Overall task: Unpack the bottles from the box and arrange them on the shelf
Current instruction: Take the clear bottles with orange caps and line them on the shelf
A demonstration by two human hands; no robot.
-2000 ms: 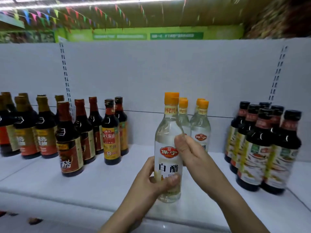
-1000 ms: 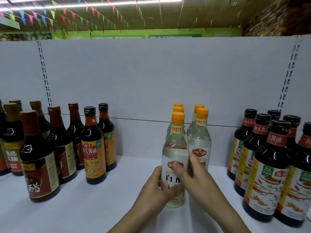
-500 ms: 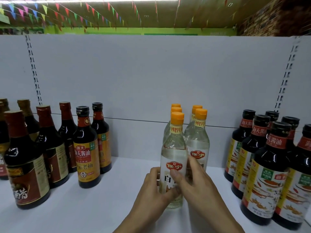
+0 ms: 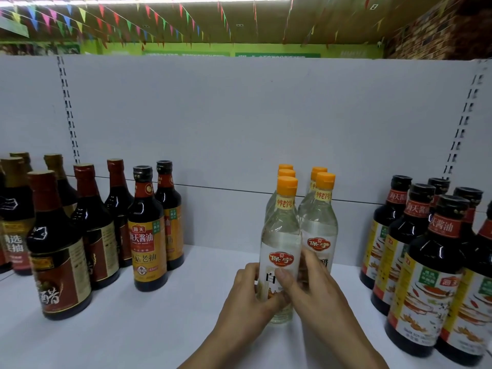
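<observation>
A clear bottle (image 4: 281, 235) with an orange cap stands upright on the white shelf (image 4: 159, 328), about midway between its left and right ends. It heads the left of two short rows, with four other clear bottles (image 4: 320, 225) just behind and beside it. The left hand (image 4: 247, 296) grips its lower label from the left, thumb across the front. The right hand (image 4: 311, 288) curls round it from the right, fingers reaching over the label. Dark bottles (image 4: 147, 230) with red, gold and black caps stand toward the shelf's left end. Black-capped bottles (image 4: 426, 275) crowd the right end, both groups apart from the clear ones.
</observation>
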